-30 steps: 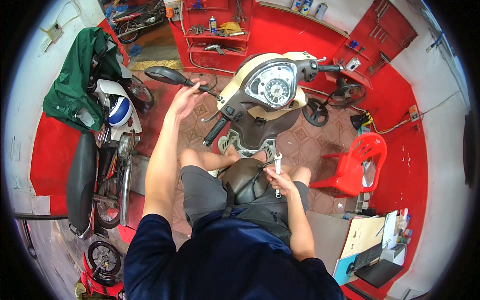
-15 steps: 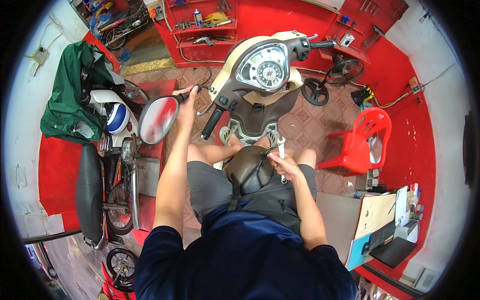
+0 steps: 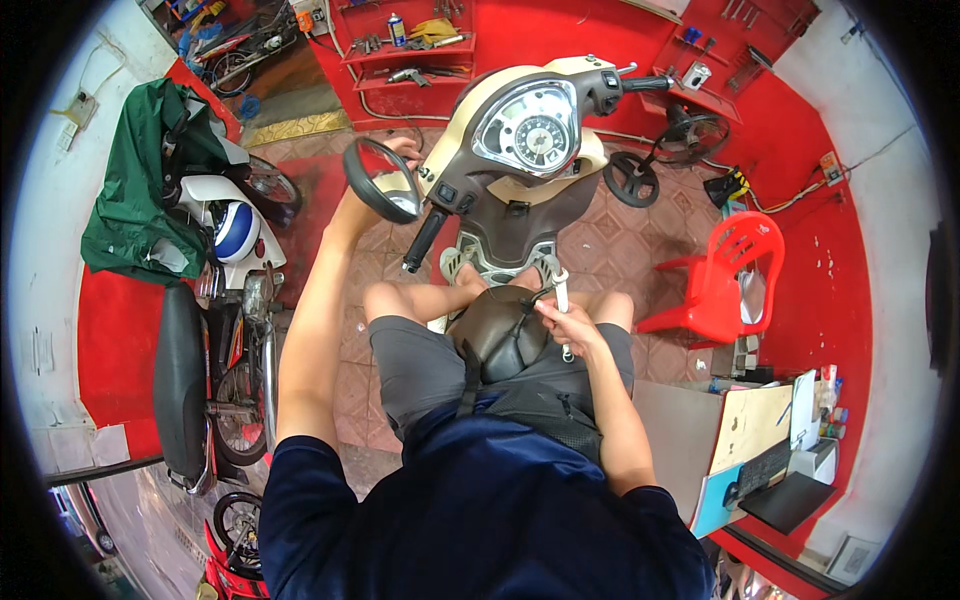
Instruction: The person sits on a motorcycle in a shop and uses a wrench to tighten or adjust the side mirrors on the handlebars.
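Observation:
A cream-and-brown scooter [image 3: 520, 215] stands before me, its round dial facing up. My left hand [image 3: 404, 150] reaches behind the round black mirror [image 3: 385, 182] beside the left handlebar grip [image 3: 427, 238]. Its fingertips show past the mirror's far side, closed around its back or stem; the palm is hidden. Above my right thigh, my right hand [image 3: 570, 326] is closed on an upright silver wrench [image 3: 561, 298]. A second black mirror [image 3: 508, 352] lies on the brown seat between my thighs. Its stem runs up to my right fingers; whether they also grip it I cannot tell.
On the left stand a motorbike with a black seat [image 3: 180, 385] and a bike under a green cover [image 3: 130, 190]. To the right are a red plastic chair [image 3: 735, 280], a fan [image 3: 692, 140] and a desk [image 3: 675, 430]. Tool shelves [image 3: 410, 60] hang on the far red wall.
My left hand has moved forward and to the right, and the mirror has swung inward and turned with it. The right hand stays nearly still with the wrench.

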{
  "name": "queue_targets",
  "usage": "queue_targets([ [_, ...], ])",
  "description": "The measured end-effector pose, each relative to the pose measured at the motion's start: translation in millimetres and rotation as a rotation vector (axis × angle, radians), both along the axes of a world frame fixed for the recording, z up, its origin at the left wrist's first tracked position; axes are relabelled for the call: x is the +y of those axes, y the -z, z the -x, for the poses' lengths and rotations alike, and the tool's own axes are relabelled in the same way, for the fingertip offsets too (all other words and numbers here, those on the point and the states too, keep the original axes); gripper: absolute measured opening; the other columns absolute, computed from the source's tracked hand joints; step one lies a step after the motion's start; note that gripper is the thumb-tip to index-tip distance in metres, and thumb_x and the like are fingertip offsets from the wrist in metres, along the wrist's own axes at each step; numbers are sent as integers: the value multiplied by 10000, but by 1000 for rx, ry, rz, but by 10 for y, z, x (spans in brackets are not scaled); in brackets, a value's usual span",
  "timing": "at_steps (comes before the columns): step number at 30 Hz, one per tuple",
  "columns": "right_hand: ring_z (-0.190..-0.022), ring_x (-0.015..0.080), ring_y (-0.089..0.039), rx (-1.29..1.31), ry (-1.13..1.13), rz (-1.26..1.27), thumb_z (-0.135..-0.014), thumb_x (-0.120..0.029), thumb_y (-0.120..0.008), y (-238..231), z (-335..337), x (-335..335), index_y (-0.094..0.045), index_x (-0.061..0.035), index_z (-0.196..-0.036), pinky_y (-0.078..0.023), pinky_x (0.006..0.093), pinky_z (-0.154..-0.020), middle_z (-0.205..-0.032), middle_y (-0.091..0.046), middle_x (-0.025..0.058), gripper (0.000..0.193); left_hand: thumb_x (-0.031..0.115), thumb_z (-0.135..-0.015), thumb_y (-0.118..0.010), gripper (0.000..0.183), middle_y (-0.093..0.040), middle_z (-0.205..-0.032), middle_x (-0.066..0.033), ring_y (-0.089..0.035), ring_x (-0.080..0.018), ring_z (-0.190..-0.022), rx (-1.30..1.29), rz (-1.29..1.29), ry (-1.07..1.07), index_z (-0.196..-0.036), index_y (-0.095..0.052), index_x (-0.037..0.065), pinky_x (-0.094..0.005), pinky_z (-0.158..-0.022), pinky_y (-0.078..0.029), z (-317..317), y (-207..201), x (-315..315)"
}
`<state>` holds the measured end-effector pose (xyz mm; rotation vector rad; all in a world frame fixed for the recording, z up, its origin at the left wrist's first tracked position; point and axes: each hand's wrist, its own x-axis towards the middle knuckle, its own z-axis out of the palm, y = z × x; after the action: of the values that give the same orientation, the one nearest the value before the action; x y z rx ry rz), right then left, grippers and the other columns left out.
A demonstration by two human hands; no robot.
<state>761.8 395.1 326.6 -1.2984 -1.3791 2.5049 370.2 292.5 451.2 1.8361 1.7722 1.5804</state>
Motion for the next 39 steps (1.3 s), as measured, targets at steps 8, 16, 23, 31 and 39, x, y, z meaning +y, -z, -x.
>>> queue_targets([
  [8, -422, -3, -303, -2, -10, -8, -861, -353, -722, -8, 4, -6, -573, -89, -965, -159, 192, -360, -691, -480, -34, 320, 88, -879, -628, 204, -646, -975, -181, -636, -333, -915, 22, 259, -307, -1066, -588, 16, -414, -763, -482, -197, -187, 84],
  [16, -426, -5, -303, -29, -12, -29, -863, -352, -719, -45, -27, -2, -577, -97, -964, -170, 194, -366, -689, -480, -41, 309, 349, -906, -606, 325, -642, -676, -52, -624, -163, -627, -250, 617, -304, -902, -682, 33, -283, -568, -458, 320, -335, 479],
  [23, -442, -4, -309, -31, -31, -34, -852, -391, -723, 14, -14, 9, -578, -87, -984, -179, 187, -375, -681, -475, -50, 361, 287, -966, -556, 273, -653, -1120, -67, -583, -96, -673, -1050, 234, -159, -1164, -575, 100, -230, -612, -478, 480, 330, 240],
  [31, -470, -1, -316, -54, 7, -23, -838, -388, -739, 45, -44, 21, -584, -78, -987, -175, 180, -385, -676, -457, -61, 377, 205, -973, -559, 332, -471, -1383, -127, -595, -264, -1065, -1250, -251, -115, -1236, -468, 24, -437, -1034, -457, -89, 551, -46],
  [39, -485, 1, -332, -68, 15, -55, -822, -394, -754, 55, -31, 52, -579, -78, -969, -182, 178, -387, -675, -461, -52, 389, 78, -913, -640, 179, -634, -1083, -142, -620, -185, -953, -450, -232, -544, -1046, -570, -18, -324, -886, -507, -323, 552, -13],
])
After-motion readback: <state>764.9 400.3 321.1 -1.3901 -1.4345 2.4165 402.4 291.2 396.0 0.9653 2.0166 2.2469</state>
